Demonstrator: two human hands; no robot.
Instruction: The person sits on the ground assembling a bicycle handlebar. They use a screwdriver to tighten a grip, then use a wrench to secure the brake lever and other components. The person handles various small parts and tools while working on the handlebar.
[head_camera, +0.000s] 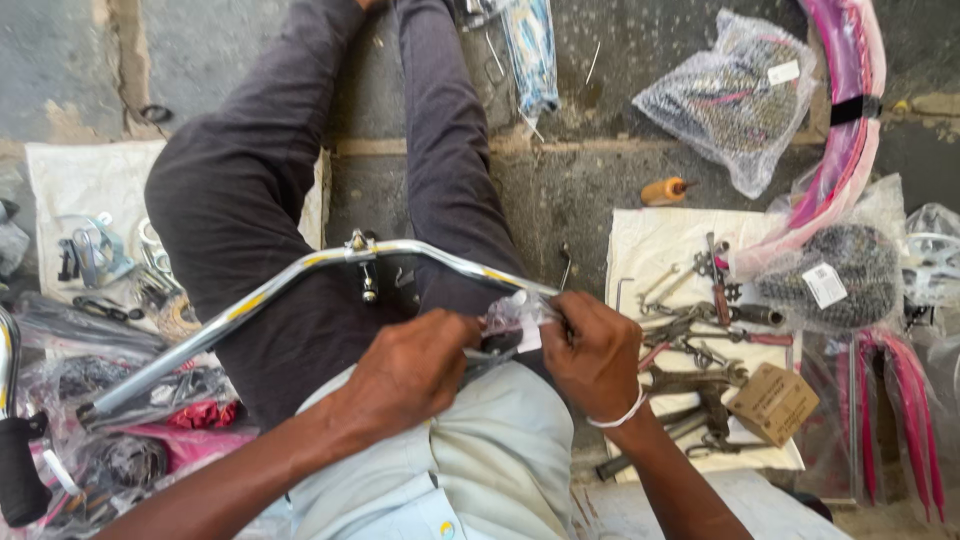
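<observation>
Your left hand (412, 368) is clenched around the near end of the handlebar (300, 275), your knuckles toward the camera and a dark part, perhaps a lever or clamp, poking out just past your fingers. Your right hand (596, 352) pinches a scrap of clear plastic wrap (512, 312) that sits on the bar right between your two hands; thumb and fingers are closed on the wrap, touching the bar beneath it.

The handlebar is a chrome tube, bright and curved, with yellowish streaks along it. From your grip it runs up and away to the left across your lap, peaks at a small clamp bolt (366, 280) hanging under the middle, then drops down to the far left, where its open end lies among bagged parts. It rests over your dark trousers (240, 200).

Just beyond your right hand, on a white cloth (650, 240), lies a heap of wrenches (690, 350) and a brown cardboard tag (772, 402). Farther out from that hand are a pink mudguard (850, 100) and a bag of chain (735, 95). Well off from your left hand, a black grip (20, 470) stands at the edge.
</observation>
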